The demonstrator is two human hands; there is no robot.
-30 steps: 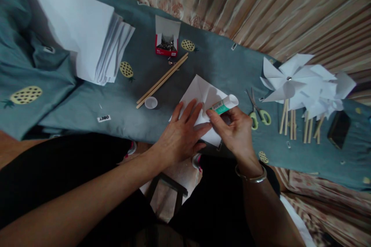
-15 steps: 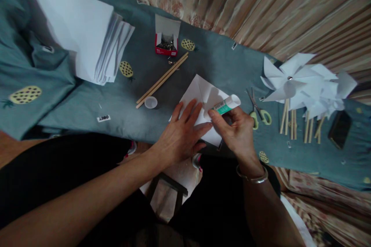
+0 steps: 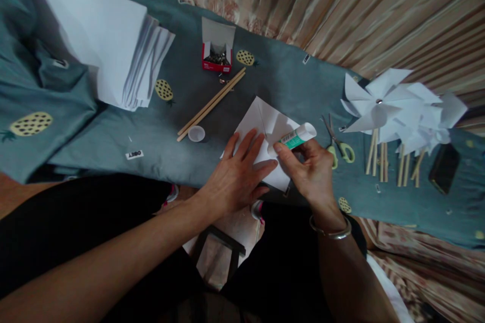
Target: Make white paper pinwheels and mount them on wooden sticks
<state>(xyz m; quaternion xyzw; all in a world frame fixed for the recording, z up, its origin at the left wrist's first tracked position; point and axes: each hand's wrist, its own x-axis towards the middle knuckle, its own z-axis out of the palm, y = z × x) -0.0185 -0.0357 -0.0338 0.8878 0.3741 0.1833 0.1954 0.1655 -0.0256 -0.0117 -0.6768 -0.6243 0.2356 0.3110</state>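
Note:
A square of white paper (image 3: 280, 120) with crease lines lies near the table's front edge. My left hand (image 3: 238, 174) rests flat on its left part, fingers spread. In my right hand (image 3: 308, 169) is a green and white glue stick (image 3: 297, 136), held tilted with its tip at the middle of the paper. The glue stick's white cap (image 3: 196, 133) appears to be the small round piece left of the paper. Just right of my right hand lie scissors (image 3: 335, 144) with light green handles.
Two wooden sticks (image 3: 212, 103) lie left of the paper, below an open red box of metal fasteners (image 3: 217, 58). A stack of white paper (image 3: 94, 30) sits at the far left. Several paper pinwheels (image 3: 394, 103) on sticks and a dark phone (image 3: 444, 168) lie at the right.
My right hand has shifted very slightly right with the glue stick. My left hand stays in place on the paper.

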